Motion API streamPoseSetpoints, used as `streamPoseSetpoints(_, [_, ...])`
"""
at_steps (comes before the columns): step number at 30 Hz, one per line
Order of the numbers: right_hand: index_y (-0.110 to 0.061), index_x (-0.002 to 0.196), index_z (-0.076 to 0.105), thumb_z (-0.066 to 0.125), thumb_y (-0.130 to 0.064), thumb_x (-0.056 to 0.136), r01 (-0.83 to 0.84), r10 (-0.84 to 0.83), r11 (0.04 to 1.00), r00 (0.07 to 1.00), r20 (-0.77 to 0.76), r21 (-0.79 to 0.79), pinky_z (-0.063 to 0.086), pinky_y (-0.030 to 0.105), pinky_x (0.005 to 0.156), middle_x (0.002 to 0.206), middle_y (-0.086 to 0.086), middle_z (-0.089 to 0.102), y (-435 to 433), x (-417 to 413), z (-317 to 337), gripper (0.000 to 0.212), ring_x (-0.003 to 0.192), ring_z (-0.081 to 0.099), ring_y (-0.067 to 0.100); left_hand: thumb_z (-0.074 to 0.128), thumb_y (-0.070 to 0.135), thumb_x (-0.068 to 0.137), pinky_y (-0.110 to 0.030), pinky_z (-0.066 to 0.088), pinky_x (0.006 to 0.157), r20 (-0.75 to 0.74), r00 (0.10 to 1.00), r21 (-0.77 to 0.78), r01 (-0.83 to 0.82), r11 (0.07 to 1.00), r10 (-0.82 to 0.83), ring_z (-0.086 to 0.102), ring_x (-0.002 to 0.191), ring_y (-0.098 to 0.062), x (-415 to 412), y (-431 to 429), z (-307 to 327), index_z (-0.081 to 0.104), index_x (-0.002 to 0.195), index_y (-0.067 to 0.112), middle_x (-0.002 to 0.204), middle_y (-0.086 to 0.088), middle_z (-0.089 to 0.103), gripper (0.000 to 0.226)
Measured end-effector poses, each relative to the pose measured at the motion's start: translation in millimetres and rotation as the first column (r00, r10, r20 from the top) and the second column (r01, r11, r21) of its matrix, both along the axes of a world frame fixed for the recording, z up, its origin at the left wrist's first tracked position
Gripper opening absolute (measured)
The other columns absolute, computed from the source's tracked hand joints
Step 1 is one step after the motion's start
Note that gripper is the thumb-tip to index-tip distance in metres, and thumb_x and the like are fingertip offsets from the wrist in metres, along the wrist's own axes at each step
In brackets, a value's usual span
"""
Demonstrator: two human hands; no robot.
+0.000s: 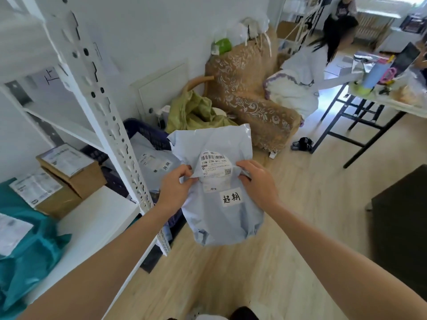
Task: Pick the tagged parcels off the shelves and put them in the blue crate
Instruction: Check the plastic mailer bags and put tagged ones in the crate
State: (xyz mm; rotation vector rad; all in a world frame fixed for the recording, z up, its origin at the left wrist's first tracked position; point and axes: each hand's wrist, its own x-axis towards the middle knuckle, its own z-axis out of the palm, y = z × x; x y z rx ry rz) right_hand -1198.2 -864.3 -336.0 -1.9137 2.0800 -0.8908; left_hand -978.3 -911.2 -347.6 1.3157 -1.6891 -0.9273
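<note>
Indoors, left hand (178, 188) and right hand (258, 183) pinch one parcel (221, 222) above wood floor (300, 204) by shelving (104, 112).

Pale blue parcel (219, 222); teal bag (30, 255); brown floral armchair (242, 88) (crate (150, 132) seemingly navy).

One wide-angle view is taken from head height, directed forward and down; the parcel (221, 225) is framed centrally, close by.

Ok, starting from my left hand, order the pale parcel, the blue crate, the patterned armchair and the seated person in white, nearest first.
1. Pale parcel: pinched in the left hand itself.
2. Blue crate: low down just beyond, to the left.
3. Patterned armchair: farther back, centre.
4. Seated person in white: farthest, upper right.
</note>
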Motion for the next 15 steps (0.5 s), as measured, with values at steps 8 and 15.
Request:
streamPoseSetpoints(8, [-0.01, 0.116, 0.065, 0.061, -0.004, 0.087, -0.152, 0.152, 0.988, 0.988, -0.015, 0.023, 0.032, 0.018, 0.078, 0.115, 0.004, 0.064, -110.2, -45.2, -14.8, 0.03, 0.103, 0.06, 0.024, 0.064, 0.006, 0.087, -0.026, 0.047, 0.079, 0.004, 0.993, 0.062, -0.115, 0.991, 0.115, 0.058, 0.088, -0.024, -40.2, -78.5, -21.1, 0.053, 0.078, -0.004, 0.093, -0.002, 0.065, 0.018])
streamPoseSetpoints(15, [-0.008, 0.116, 0.065, 0.06, -0.001, 0.086, -0.36, 0.361, 0.933, 0.931, -0.05, 0.027, 0.032, 0.015, 0.08, 0.115, 0.007, 0.065, -220.5, -87.1, -17.4, 0.031, 0.103, 0.06, 0.026, 0.063, 0.007, 0.089, -0.003, 0.038, 0.056, -0.016, 0.946, 0.128, -0.319, 0.939, 0.323, 0.05, 0.08, -0.015, -85.4, -149.6, -30.1, 0.054, 0.08, -0.008, 0.091, 0.003, 0.063, 0.019])
